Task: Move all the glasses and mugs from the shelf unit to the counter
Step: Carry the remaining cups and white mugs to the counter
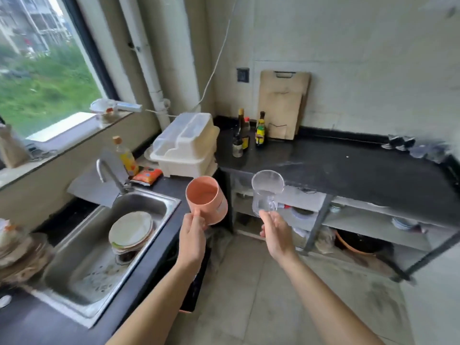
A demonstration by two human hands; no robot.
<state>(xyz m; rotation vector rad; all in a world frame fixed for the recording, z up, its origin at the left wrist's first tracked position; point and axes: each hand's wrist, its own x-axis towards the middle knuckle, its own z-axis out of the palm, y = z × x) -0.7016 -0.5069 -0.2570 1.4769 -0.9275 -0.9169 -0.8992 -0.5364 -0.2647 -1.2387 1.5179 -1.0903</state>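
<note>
Left hand (193, 232) pinches orange mug (206, 199) handle, right hand (276, 235) holds clear glass mug (266, 192) handle: one each, probably fewer trips to tabletop (348, 168), centre right.

A single wide-angle view, worn on the head, looks forward and down into a kitchen corner from above the black stone counter (348, 170). The left hand (191, 232) and right hand (276, 235) sit close, mid-frame. The stainless steel sink (82, 265) lies lower left.
</note>
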